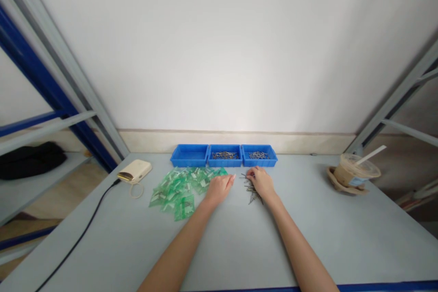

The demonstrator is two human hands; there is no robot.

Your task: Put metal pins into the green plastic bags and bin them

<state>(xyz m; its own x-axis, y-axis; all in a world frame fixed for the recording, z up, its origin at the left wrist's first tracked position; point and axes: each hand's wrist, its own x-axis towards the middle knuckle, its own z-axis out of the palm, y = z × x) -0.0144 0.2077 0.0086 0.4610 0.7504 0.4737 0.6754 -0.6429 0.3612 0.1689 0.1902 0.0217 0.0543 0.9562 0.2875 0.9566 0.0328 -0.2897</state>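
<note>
My left hand [220,188] lies on the grey table beside a heap of small green plastic bags [181,186], its fingers stretched out toward the right edge of the heap. My right hand [260,181] rests on a small pile of loose metal screws [251,190], fingers curled down onto them; whether any screw is pinched I cannot make out. Behind both hands stand three blue trays in a row: the left tray [189,160] looks bare, while the middle tray [225,161] and the right tray [259,161] hold screws.
A cream-coloured device [134,170] with a black cable [80,237] lies at the left. A lidded drink cup with a straw [356,171] stands in a holder at the right. Metal shelf posts flank the table; a white wall is behind.
</note>
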